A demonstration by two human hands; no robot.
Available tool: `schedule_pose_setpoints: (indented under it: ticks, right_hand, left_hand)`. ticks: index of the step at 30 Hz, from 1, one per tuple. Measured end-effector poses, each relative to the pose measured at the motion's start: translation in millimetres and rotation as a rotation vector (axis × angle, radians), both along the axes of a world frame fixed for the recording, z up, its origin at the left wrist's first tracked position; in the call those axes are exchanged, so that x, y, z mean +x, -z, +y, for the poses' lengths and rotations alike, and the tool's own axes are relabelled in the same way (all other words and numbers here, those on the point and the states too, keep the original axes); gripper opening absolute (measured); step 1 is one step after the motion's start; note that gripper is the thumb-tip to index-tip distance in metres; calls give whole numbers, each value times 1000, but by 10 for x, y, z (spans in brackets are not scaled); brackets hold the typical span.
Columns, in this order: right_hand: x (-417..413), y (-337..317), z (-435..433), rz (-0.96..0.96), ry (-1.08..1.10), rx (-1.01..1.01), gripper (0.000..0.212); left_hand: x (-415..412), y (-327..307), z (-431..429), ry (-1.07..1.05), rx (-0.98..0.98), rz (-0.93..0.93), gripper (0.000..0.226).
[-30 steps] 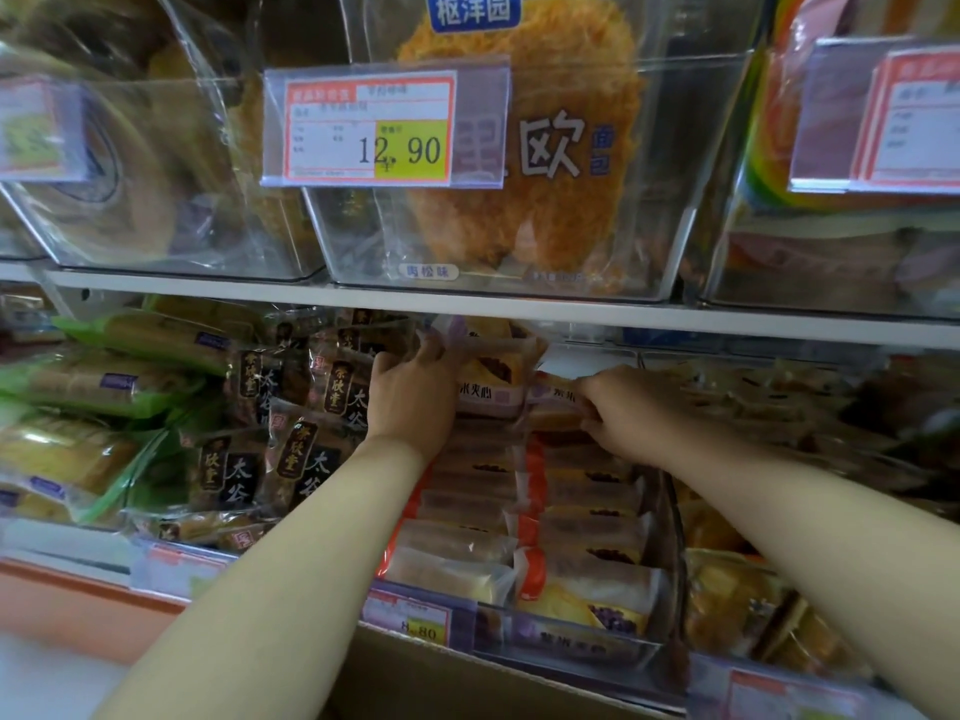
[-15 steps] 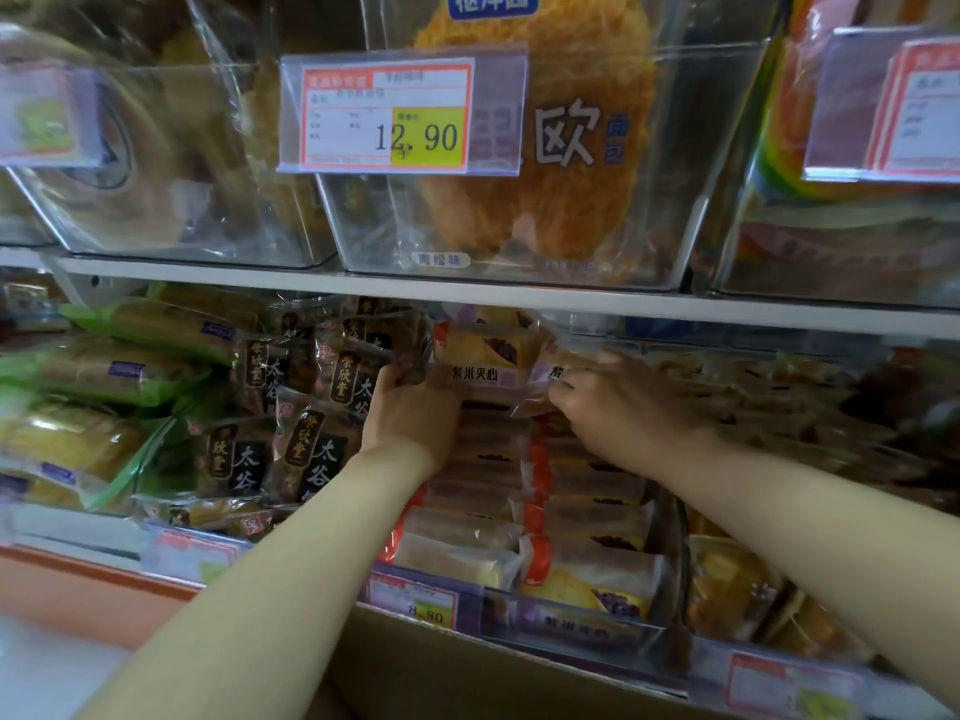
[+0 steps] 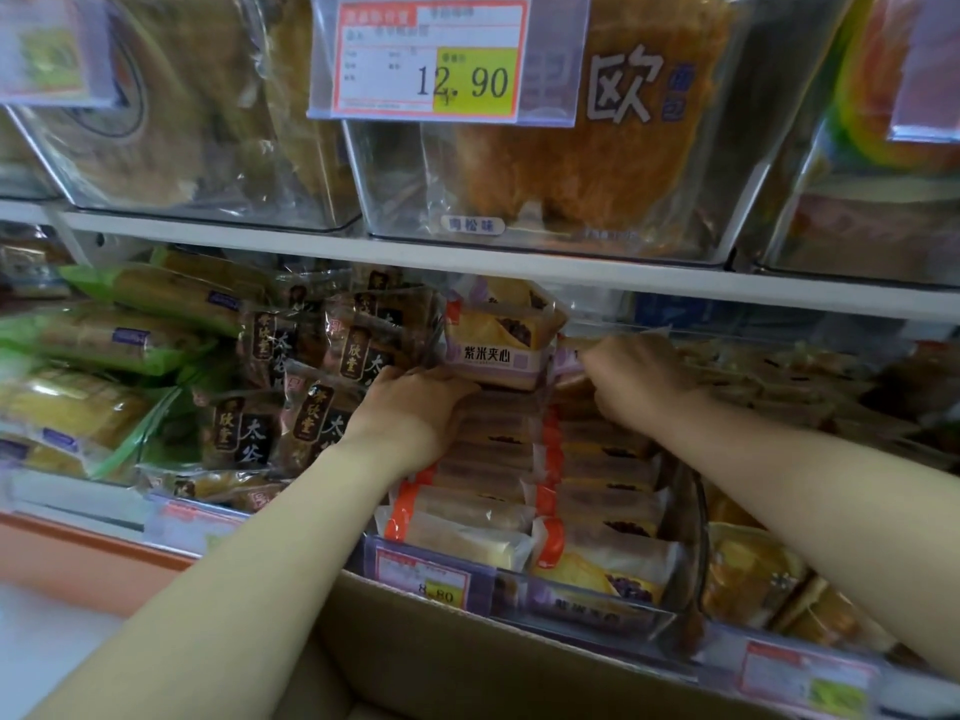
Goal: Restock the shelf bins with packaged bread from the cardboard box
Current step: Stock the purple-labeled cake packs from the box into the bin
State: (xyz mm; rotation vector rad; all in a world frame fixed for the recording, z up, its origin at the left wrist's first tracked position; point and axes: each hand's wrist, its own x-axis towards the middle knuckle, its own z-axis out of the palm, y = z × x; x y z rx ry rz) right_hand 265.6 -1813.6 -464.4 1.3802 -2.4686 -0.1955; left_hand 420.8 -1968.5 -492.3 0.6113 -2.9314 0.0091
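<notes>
1. Against a second ago: raised the clear-wrapped, purple-labelled bread packet (image 3: pixel 498 340) from a lean half hidden behind fingers to nearly upright, whole label now showing.
2. Lowered the left hand (image 3: pixel 410 402) from the top of the bread packet to its lower left edge. Fingers curled there and holding it, tips out of sight.
3. Kept the right hand (image 3: pixel 634 376) on the right side, fingers curled tight. Pinching the wrapper edge of a second purple packet (image 3: pixel 563 356) just beside the first, mostly hidden.
4. Standing at the back of the clear plastic bin (image 3: pixel 597 615), behind two rows of flat orange-edged packets (image 3: pixel 483 506) and under the white shelf board (image 3: pixel 519 265).
5. Facing the camera with the label, characters upright. Long axis running left to right, right end a little lower.
6. Touching dark brown packets (image 3: pixel 322 423) on the left.
7. Below the bin front, the rim of the brown cardboard box (image 3: pixel 467 662).
8. Above, a red-framed price tag (image 3: pixel 426 59) reading 12.90.
</notes>
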Motion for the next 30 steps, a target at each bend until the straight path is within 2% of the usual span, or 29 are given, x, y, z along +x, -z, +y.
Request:
schedule_pose_setpoints:
  ticks: [3, 7, 9, 12, 15, 16, 18, 21, 24, 27, 30]
  right_hand:
    - [-25, 37, -25, 30, 8, -33, 27]
    - [-122, 132, -112, -237, 97, 46, 30]
    - [-129, 114, -136, -284, 112, 66, 27]
    - [-172, -12, -193, -294, 82, -136, 9]
    - [-285, -93, -417, -439, 55, -493, 8]
    - [-328, -89, -515, -500, 87, -534, 16]
    - [-415, -31, -703, -613, 177, -521, 34]
    - [-506, 47, -859, -734, 174, -554, 43]
    - [-519, 61, -865, -775, 64, -614, 37]
    - [-533, 82, -822, -717, -55, -681, 26]
    - [-523, 38, -779, -749, -66, -782, 20]
  left_hand:
    - [2, -3, 16, -3, -8, -2, 40]
    - [24, -7, 48, 16, -39, -16, 39]
    - [30, -11, 47, 21, -53, -3, 39]
    - [28, -5, 36, 11, -16, 29, 40]
    - [31, -4, 35, 7, 12, 44, 40]
    - [35, -1, 37, 10, 9, 45, 40]
    - [45, 5, 36, 12, 5, 47, 39]
    - [60, 14, 42, 12, 3, 64, 39]
    - [63, 14, 43, 24, 1, 82, 40]
    - [61, 25, 33, 23, -3, 78, 42]
    - [53, 34, 28, 18, -45, 20, 45]
